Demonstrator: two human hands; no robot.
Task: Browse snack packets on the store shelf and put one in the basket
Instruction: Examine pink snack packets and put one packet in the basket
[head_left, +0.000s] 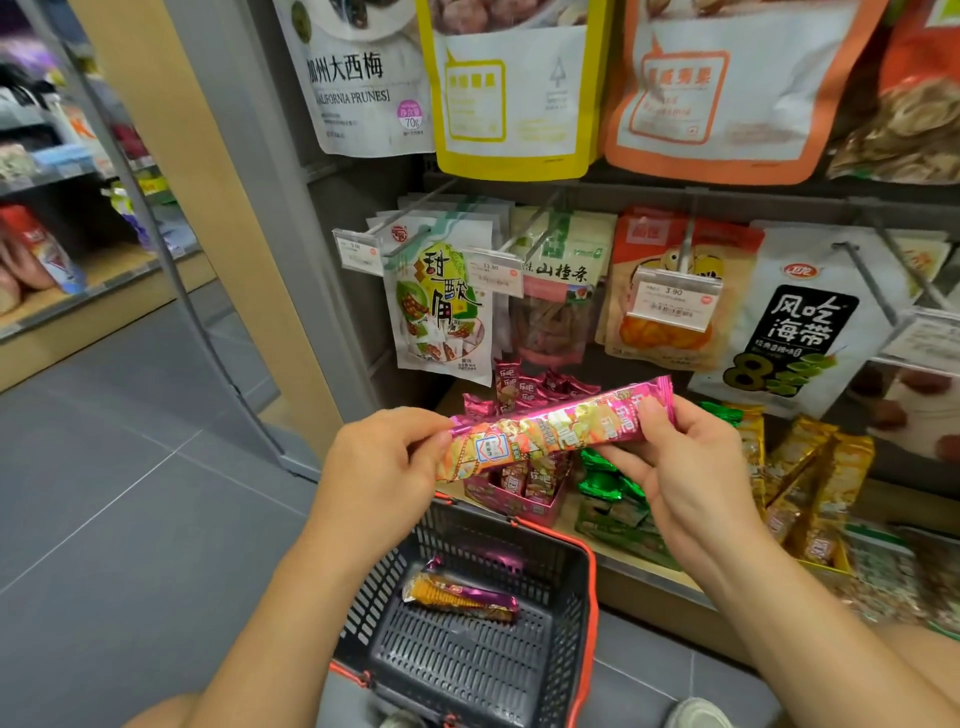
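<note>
STATE: left hand (384, 462) and right hand (691, 467) each pinch one end of the pink snack packet (556, 428) | LOCATION: packet held crosswise before the shelf (649, 574), over the basket (589, 623) far rim, not inside | RISK: glossy foil may slip from fingertip pinches; released too far forward, it likely strikes the shelf edge and misses the basket.

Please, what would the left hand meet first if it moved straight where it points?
Holding the long pink foil packet, the left hand likely meets the pink cardboard display box; depth unclear.
</note>
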